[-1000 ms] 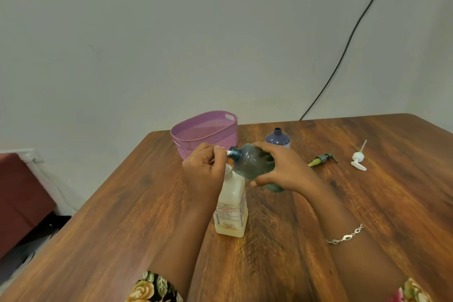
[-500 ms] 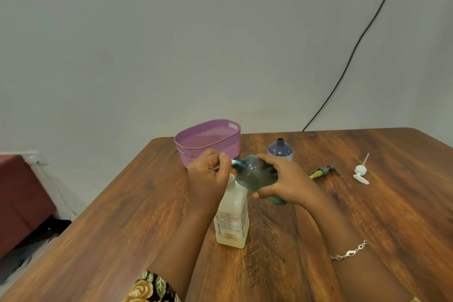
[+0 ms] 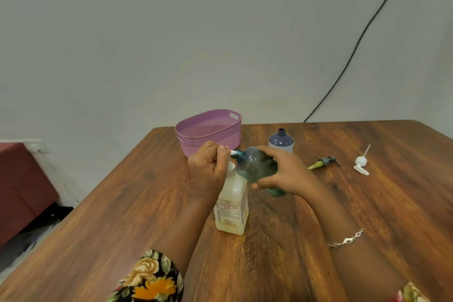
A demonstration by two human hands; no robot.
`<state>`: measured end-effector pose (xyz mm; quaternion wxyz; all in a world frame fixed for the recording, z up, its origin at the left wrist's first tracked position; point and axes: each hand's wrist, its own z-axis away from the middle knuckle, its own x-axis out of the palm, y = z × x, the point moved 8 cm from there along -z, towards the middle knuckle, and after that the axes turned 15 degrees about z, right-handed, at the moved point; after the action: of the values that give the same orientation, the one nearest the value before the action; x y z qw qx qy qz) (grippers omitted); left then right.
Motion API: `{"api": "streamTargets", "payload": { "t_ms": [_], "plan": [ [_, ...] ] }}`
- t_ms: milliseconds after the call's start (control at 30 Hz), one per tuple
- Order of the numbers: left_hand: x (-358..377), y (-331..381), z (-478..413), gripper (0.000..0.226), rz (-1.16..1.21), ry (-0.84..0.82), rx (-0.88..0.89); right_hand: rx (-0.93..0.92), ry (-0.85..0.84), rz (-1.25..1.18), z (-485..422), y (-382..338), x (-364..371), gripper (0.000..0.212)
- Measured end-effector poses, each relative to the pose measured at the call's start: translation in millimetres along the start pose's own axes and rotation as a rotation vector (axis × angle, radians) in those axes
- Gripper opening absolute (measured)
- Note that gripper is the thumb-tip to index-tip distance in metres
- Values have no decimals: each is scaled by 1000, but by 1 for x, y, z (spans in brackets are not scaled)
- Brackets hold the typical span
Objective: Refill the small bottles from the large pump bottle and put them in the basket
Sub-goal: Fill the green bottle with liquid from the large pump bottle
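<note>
Note basket point(image 3: 208, 130) at rear with no bottle visible inside, left grip point(image 3: 208, 169) clenched on the nozzle point(image 3: 232, 152) of the large pump bottle point(image 3: 231, 211) (label apparently "BIOCHEK CHG") standing on the surface point(image 3: 122, 203), and tilted small teal bottle point(image 3: 255, 167), neck at that nozzle, grasped by right grip point(image 3: 286, 171), all unchanged over the last second; treat filling as ongoing.
</note>
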<state>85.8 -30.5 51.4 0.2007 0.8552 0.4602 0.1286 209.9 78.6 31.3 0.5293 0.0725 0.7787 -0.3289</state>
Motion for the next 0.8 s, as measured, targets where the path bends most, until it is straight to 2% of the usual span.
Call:
{"api": "streamTargets", "payload": {
  "t_ms": [200,433,667,800],
  "plan": [
    [1,2,-4,41,-3,-3,-3,-25,20,80,-4,-3,-13,82],
    [1,-2,7,39,45,43,5,-18,-12,18,1,3,4,79],
    [6,5,-9,40,-69,-49,45,-7,30,-3,-3,1,-5,83],
    [4,4,-2,40,-79,-3,38,5,35,-2,-2,3,-2,81]
  ]
}}
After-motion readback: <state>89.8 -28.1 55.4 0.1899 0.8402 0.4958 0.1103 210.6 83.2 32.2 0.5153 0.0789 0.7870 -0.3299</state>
